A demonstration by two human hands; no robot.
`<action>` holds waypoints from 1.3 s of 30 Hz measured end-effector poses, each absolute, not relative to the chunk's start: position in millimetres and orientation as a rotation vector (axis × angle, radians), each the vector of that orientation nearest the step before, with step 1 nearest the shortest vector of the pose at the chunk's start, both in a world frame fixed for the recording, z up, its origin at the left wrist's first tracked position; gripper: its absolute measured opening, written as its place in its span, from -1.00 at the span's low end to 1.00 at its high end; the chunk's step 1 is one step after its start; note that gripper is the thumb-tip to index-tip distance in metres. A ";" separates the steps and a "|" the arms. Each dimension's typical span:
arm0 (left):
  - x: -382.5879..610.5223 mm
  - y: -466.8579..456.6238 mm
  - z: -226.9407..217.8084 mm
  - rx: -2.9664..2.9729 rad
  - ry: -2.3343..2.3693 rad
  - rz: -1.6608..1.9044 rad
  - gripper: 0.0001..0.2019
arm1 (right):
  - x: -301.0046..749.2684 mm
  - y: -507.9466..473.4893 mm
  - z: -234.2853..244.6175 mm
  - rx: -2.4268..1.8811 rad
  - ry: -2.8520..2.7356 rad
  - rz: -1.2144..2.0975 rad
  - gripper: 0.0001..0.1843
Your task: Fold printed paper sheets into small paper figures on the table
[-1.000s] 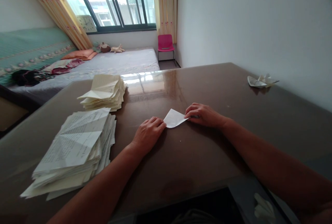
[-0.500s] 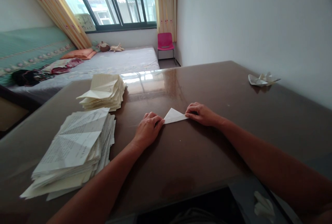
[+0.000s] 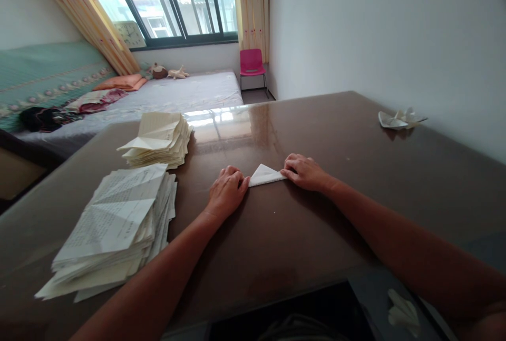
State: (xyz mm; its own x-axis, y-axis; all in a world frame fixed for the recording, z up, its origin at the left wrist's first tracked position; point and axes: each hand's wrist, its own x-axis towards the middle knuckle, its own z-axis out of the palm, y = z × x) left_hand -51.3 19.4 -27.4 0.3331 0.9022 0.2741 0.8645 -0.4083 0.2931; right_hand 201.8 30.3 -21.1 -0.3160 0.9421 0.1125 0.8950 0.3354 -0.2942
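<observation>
A small sheet of white paper (image 3: 264, 175), folded to a triangle with a strip along its near edge, lies on the brown table (image 3: 272, 246). My left hand (image 3: 229, 188) pinches its left corner, fingers closed. At the opposite corner, my right hand (image 3: 303, 172) grips the paper between thumb and curled fingers. Both hands rest on the tabletop, and the corners are hidden under the fingertips. Left of my left forearm sits a stack of printed, creased sheets (image 3: 114, 214).
Behind that stack stands another pile of cream papers (image 3: 158, 138). Folded paper pieces (image 3: 401, 118) lie at the table's far right, near the wall. A pale crumpled scrap (image 3: 402, 312) is low at the right. A bed (image 3: 197, 85) and a pink chair (image 3: 252, 62) are beyond the table.
The near strip of the paper looks narrower, its edge turned up a little. Both hands have shifted very slightly and still hold the corners.
</observation>
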 end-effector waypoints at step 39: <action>-12.6 -8.2 -9.5 3.073 1.355 -0.080 -0.63 | 196.2 25.3 -13.8 -1.766 -2.307 0.312 -0.73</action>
State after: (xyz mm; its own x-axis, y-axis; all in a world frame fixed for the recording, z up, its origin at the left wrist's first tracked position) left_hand -12.6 -8.2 -9.5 0.6774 0.7343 0.0443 0.7240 -0.6549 -0.2165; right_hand 196.2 25.3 -13.8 -0.2543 0.9661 0.0444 0.9195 0.2558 -0.2985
